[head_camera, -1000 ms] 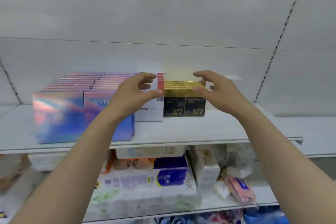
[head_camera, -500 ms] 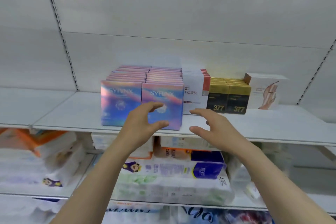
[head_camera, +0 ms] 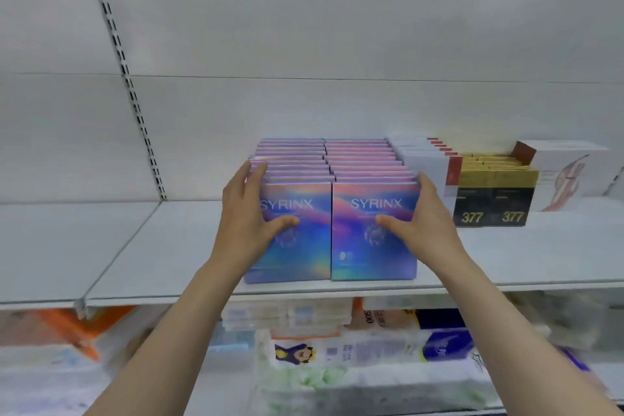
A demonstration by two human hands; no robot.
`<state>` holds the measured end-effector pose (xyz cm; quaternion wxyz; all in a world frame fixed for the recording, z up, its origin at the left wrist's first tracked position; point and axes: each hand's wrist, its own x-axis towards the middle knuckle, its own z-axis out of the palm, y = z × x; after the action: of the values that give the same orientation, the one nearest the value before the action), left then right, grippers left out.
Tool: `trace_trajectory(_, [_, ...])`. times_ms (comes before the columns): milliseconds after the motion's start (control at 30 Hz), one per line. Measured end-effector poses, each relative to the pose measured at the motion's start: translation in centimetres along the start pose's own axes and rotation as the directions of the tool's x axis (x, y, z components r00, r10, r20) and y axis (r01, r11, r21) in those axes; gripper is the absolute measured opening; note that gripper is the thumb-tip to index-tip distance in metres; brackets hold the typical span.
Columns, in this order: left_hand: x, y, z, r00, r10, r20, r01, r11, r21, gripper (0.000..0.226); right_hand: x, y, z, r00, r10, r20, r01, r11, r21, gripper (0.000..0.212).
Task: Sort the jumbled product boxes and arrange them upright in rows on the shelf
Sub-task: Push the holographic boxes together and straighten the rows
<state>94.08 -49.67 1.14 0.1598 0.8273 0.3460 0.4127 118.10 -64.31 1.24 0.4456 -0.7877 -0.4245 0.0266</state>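
Two rows of iridescent SYRINX boxes (head_camera: 371,246) stand upright on the white shelf (head_camera: 152,246). My left hand (head_camera: 250,216) lies flat against the left side of the left row, thumb across the front box. My right hand (head_camera: 422,219) presses the right side of the right row, thumb on the front face. To the right stand a row of white boxes with red edges (head_camera: 432,165), two rows of black-and-gold 377 boxes (head_camera: 493,199), and a white box with a brown flap (head_camera: 570,176).
The shelf's left part is bare up to a seam (head_camera: 125,246). A slotted upright (head_camera: 125,78) runs up the back wall. The lower shelf holds tissue packs (head_camera: 371,368) and orange packages (head_camera: 67,328).
Both hands left the 377 boxes, dropped back, then came up onto the two SYRINX rows. The view has swung left, so the boxes now sit right of centre.
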Motion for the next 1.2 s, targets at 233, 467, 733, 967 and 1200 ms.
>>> trace_trajectory(233, [1.6, -2.9, 1.2, 0.999, 0.029, 0.038, -0.025, 0.995, -0.098, 0.089, 1.2, 0.5, 1.8, 0.992, 0.108, -0.062, -0.096, 0.981, 0.169, 0.076])
trace_trajectory(467, [1.5, -3.1, 1.3, 0.999, 0.037, 0.01, -0.036, 0.996, -0.087, 0.089, 1.8, 1.6, 1.2, 0.993, 0.114, -0.038, -0.108, 0.985, 0.133, 0.094])
trace_trajectory(733, [2.4, -2.3, -0.8, 0.996, -0.002, 0.091, -0.007, 0.994, 0.105, 0.089, 2.6, 0.7, 1.4, 0.995, 0.01, -0.098, -0.01, 1.0, -0.002, 0.11])
trace_trajectory(967, [2.8, -1.5, -0.6, 0.978, -0.195, 0.072, 0.193, 0.981, 0.033, 0.101, 3.9, 0.8, 0.6, 0.987, -0.159, 0.016, 0.159, 0.971, -0.178, 0.102])
trace_trajectory(1200, [2.6, -1.3, -0.5, 0.977, -0.211, 0.041, 0.207, 0.976, 0.073, 0.097, 4.4, 1.7, 1.0, 0.977, -0.204, 0.054, 0.21, 0.967, -0.143, 0.082])
